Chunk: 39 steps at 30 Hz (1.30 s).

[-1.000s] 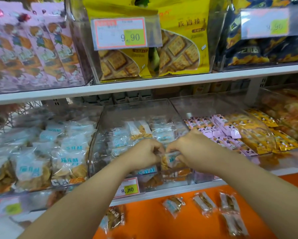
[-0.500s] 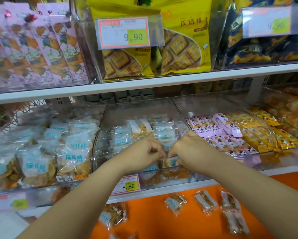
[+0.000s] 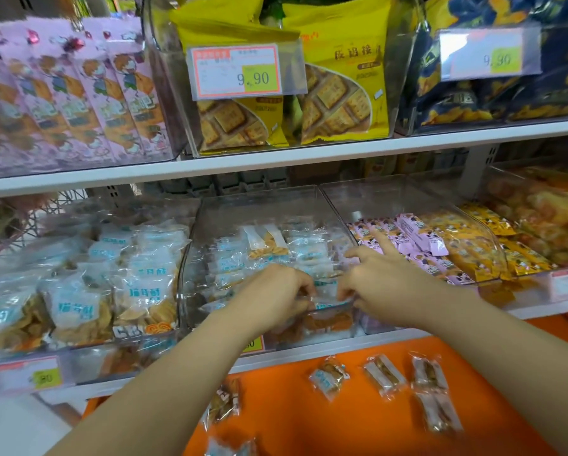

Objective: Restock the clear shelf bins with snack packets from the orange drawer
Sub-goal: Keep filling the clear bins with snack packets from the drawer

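The middle clear bin (image 3: 276,209) on the lower shelf holds several small clear snack packets with pale blue labels. Both my hands reach over its front edge. My left hand (image 3: 276,299) has its fingers curled and pinches a snack packet (image 3: 325,289) lying at the front of the bin. My right hand (image 3: 386,281) is just right of that packet, with its index and middle fingers stretched out over the bin and its thumb near the packet's edge. Below the shelf, the orange drawer (image 3: 292,422) has several loose packets (image 3: 383,375) lying on it.
A left bin (image 3: 138,291) is full of larger blue-labelled snack bags. A right bin (image 3: 424,238) holds pink and yellow packets. On the upper shelf stand yellow biscuit bags (image 3: 338,93), pink packs (image 3: 78,93), dark blue bags (image 3: 473,103) and price tags (image 3: 236,70).
My hands, close together on one packet before, have drawn apart. My right hand has spread its fingers and shifted right. The view has moved closer to the shelf.
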### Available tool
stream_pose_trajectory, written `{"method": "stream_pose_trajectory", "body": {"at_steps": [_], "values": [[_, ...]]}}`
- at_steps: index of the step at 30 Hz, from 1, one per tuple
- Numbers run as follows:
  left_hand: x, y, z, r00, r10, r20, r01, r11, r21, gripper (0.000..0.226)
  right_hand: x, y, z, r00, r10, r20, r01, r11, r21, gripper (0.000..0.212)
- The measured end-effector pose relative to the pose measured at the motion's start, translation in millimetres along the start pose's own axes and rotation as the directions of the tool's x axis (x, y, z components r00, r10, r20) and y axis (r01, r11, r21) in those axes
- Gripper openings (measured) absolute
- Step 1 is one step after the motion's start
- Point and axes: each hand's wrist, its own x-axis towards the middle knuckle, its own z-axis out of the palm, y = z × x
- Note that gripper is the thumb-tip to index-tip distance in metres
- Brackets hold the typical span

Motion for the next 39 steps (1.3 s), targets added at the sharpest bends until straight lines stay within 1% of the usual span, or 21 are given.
{"method": "stream_pose_trajectory", "body": {"at_steps": [3,5,9,13,16,17,19,21,22,23,24,25,26,27,29,31,33,35,37,39], "values": [[4.8,-0.1,-1.6,0.998,0.003,0.062,-0.004,1.000,0.016,0.023,-0.1,-2.3,3.1,0.999,-0.031,0.017,0.030,0.999,0.033,0.040],[7.1,0.1,-2.7,0.995,0.003,0.104,-0.006,1.000,0.029,0.025,-0.3,-3.9,4.4,0.998,-0.050,0.032,0.049,0.999,0.022,0.041],[13.7,2.4,-1.6,0.984,0.015,0.179,-0.029,0.997,0.075,0.026,2.0,-11.0,9.5,0.994,-0.068,0.083,0.069,0.998,-0.004,0.031],[17.6,5.0,1.1,0.980,0.023,0.198,-0.042,0.995,0.093,0.024,4.7,-15.1,13.7,0.994,-0.076,0.075,0.075,0.997,0.012,0.025],[15.1,0.5,1.5,0.981,0.039,0.192,-0.046,0.998,0.033,0.024,3.1,-15.2,11.9,0.997,-0.058,0.057,0.056,0.998,0.038,0.025],[12.8,-1.5,1.5,0.983,0.042,0.176,-0.041,0.999,-0.008,0.025,2.2,-14.8,9.5,0.998,-0.048,0.036,0.046,0.998,0.037,0.025],[4.7,-4.5,1.8,0.992,0.029,0.120,-0.018,0.995,-0.095,0.027,1.2,-12.7,2.4,0.998,-0.025,-0.055,0.026,0.999,0.027,0.028],[-7.8,-9.5,4.4,1.000,0.010,0.009,-0.008,0.980,-0.198,0.029,0.7,-12.3,-2.6,0.983,-0.018,-0.182,0.023,0.999,0.024,0.027],[-14.8,-13.3,6.4,0.997,0.003,-0.071,-0.019,0.973,-0.231,0.028,0.9,-14.3,-2.4,0.973,-0.030,-0.229,0.044,0.998,0.054,0.028],[-21.4,-17.7,9.1,0.988,-0.006,-0.152,-0.031,0.970,-0.243,0.027,0.3,-18.4,-1.3,0.969,-0.057,-0.242,0.086,0.990,0.114,0.029],[-27.7,-21.7,11.6,0.977,-0.022,-0.210,-0.028,0.972,-0.235,0.028,-1.2,-24.7,1.8,0.971,-0.096,-0.219,0.139,0.971,0.193,0.032],[-32.7,-25.0,12.8,0.971,-0.040,-0.235,-0.011,0.977,-0.213,0.028,-2.3,-31.6,6.4,0.974,-0.137,-0.182,0.184,0.945,0.271,0.035],[-35.6,-27.3,12.9,0.972,-0.059,-0.225,0.016,0.982,-0.189,0.028,-4.2,-36.8,12.1,0.976,-0.166,-0.140,0.204,0.923,0.326,0.039],[-36.6,-27.7,10.7,0.979,-0.084,-0.184,0.053,0.984,-0.167,0.031,-5.1,-39.2,17.7,0.979,-0.175,-0.108,0.202,0.914,0.352,0.044],[-32.2,-26.2,2.7,0.987,-0.149,-0.057,0.141,0.981,-0.130,0.037,-3.4,-37.5,26.2,0.984,-0.158,-0.085,0.177,0.926,0.333,0.050],[-21.8,-23.8,-4.3,0.983,-0.175,0.050,0.179,0.979,-0.095,0.037,-0.1,-34.6,29.0,0.986,-0.130,-0.100,0.155,0.942,0.299,0.049],[-11.5,-21.6,-7.2,0.982,-0.152,0.111,0.159,0.986,-0.055,0.034,2.4,-35.0,28.1,0.989,-0.112,-0.101,0.135,0.955,0.263,0.045],[-4.8,-21.8,-6.8,0.981,-0.125,0.150,0.129,0.992,-0.016,0.039,3.5,-37.3,28.3,0.990,-0.103,-0.092,0.123,0.961,0.247,0.045],[-2.7,-24.2,-6.8,0.980,-0.095,0.175,0.095,0.995,0.009,0.045,2.8,-38.9,28.3,0.991,-0.095,-0.092,0.116,0.957,0.265,0.046],[-3.9,-27.5,-7.8,0.978,-0.052,0.203,0.048,0.999,0.022,0.042,2.6,-39.6,28.4,0.991,-0.089,-0.098,0.114,0.954,0.278,0.044]]}}
